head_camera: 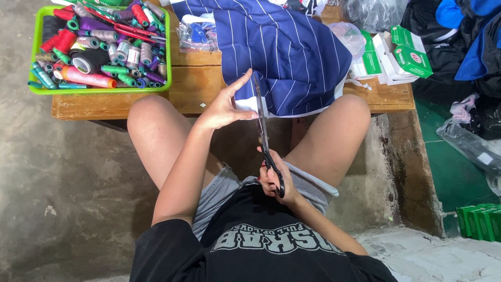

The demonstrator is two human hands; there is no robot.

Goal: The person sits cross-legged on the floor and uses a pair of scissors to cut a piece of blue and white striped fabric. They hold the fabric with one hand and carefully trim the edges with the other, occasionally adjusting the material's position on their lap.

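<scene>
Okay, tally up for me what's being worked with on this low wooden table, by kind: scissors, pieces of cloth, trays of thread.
Black scissors, in the right hand: 1
Red-handled scissors, lying in the tray: 1
Navy striped cloth, held by the left hand: 1
Green tray of thread spools: 1
Total: 4

Upper left: green tray [32, 57] packed with thread spools [99, 47] of mixed colours, on a low wooden table [193, 89]. Upper right: green-and-white boxes [402, 52], clear plastic bags [373, 13], dark clothing pile [459, 47]. Lower right: stacked green boxes [480, 222].
</scene>
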